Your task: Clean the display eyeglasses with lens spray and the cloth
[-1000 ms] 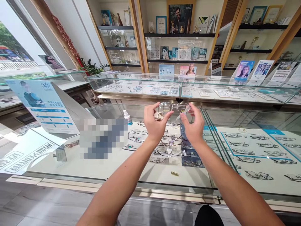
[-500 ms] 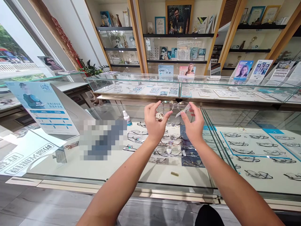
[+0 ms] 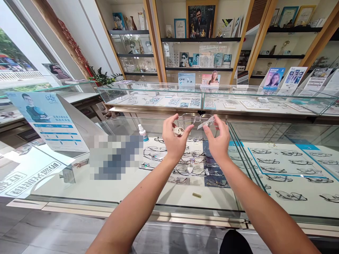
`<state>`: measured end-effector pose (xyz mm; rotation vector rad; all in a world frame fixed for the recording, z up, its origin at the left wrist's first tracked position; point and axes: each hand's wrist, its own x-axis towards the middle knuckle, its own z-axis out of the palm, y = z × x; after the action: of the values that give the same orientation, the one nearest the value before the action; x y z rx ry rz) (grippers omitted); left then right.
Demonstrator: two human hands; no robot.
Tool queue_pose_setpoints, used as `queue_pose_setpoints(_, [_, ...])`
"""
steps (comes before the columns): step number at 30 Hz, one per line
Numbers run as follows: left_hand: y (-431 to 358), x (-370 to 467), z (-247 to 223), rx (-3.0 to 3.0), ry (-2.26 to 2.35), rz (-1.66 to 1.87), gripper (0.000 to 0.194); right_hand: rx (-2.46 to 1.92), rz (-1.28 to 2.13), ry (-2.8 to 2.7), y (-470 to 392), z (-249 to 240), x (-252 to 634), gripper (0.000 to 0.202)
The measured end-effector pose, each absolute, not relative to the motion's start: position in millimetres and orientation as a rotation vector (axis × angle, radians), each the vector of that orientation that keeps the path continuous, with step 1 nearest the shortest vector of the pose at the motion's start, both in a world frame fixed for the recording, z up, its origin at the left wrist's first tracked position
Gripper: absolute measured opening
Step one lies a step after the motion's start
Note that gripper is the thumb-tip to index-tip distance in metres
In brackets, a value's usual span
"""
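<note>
A pair of thin-rimmed eyeglasses (image 3: 196, 119) is held up between my two hands, above the glass display case. My left hand (image 3: 174, 139) grips its left side between thumb and fingers, and a crumpled beige cloth (image 3: 178, 131) is tucked in the same palm. On the other side, my right hand (image 3: 218, 139) pinches the right end of the frame. A pale strip like a tag (image 3: 204, 124) hangs by the right lens, close to my right thumb. Below the hands, rows of eyeglasses (image 3: 189, 170) lie inside the case.
A white spray bottle (image 3: 143, 133) stands on the counter left of my hands. Further left is a large printed sign (image 3: 47, 121). A small gold bar (image 3: 196, 195) lies near the front. Another glass case (image 3: 159, 92) runs across behind, before tall shelves (image 3: 197, 39).
The eyeglasses have tilted slightly, and the pale strip by the right lens has swung to a flatter angle. Both hands stay in nearly the same place.
</note>
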<state>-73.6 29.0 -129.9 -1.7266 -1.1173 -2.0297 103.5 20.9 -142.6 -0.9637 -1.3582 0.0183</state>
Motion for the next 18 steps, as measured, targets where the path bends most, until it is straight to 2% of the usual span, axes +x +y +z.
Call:
queue_pose_setpoints(8, [27.9,-71.3,-132.5,-1.742,-1.192,-2.067,0.056,-0.938,0.021,-1.353,18.9,-144.6,101.1,0.057])
queue_pose_setpoints(18, [29.3,-68.1,-139.4,-1.797,-1.331,-2.157,0.061,-0.861,-0.147,-1.375,12.7,-139.6,99.7,0.056])
